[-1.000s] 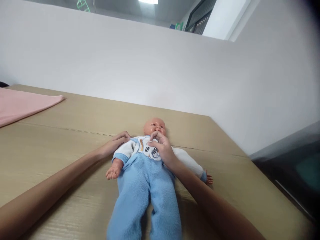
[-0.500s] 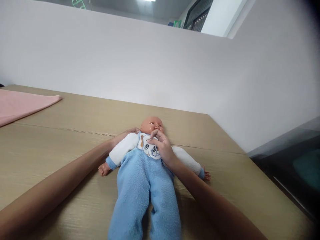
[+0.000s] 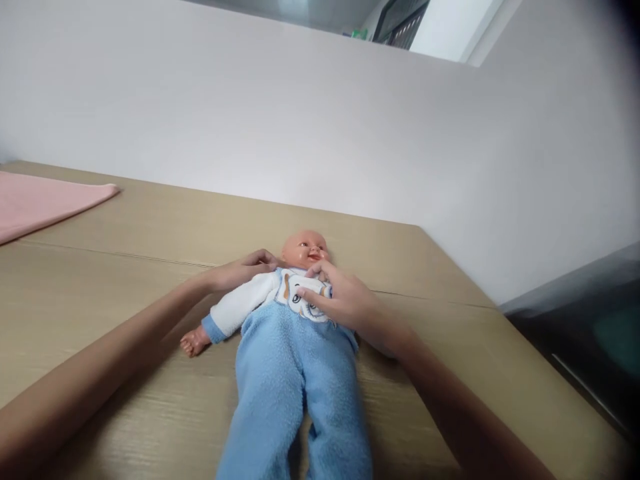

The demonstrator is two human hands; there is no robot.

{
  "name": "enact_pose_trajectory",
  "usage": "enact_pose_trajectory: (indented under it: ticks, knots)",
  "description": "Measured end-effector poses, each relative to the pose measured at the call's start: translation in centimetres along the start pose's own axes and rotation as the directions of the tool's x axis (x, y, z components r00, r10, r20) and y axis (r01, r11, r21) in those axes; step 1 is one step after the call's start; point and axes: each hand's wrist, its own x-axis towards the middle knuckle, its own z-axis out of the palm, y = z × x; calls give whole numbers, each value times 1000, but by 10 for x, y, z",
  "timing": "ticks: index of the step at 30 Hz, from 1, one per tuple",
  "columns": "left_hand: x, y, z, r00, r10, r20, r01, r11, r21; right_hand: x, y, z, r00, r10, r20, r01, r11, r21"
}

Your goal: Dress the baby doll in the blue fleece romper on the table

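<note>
left hand (image 3: pixel 245 269): bare | right hand (image 3: pixel 353 299): bare | forearms (image 3: pixel 115 357): bare (both slender)

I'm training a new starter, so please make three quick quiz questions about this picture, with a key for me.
1. True or false: the pink fabric cloth lies on the light-brown, flat-topped table, left of the bald plastic doll in fleecy blue-and-white clothes.

2. Where are the fingers of the person's bare left hand?
A) On the pink cloth
B) Beside the doll's neck
C) On the doll's trousers

3. Which hand's fingers are over the doll's chest?

Key: 1. True. 2. B. 3. The right hand.
</note>
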Motion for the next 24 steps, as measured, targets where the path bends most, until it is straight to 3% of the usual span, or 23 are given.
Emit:
enact_pose_trajectory:
  ticks: [3,5,12,18,21,24]
  knots:
    - [12,16,-23,976,-134,173,99,975,199,2,-1,-6,998,12,59,-10,999,-34]
    - [13,20,-29,955,-176,240,110,958,264,6,0,-6,994,3,108,-1,1000,-21]
    - [10,-2,-24,957,-71,282,15,980,196,15,21,-27,983,45,178,-54,998,44]
    - [14,-10,-32,928,-78,363,-49,943,329,7,34,-50,959,68,274,-74,997,13]
    - [13,-3,-34,926,-101,365,-65,907,415,-11,44,-48,988,24,155,-17,999,-51]
    - [5,20,-37,913,-282,293,16,744,668,-46,68,-42,998,-35,-60,28,995,-99]
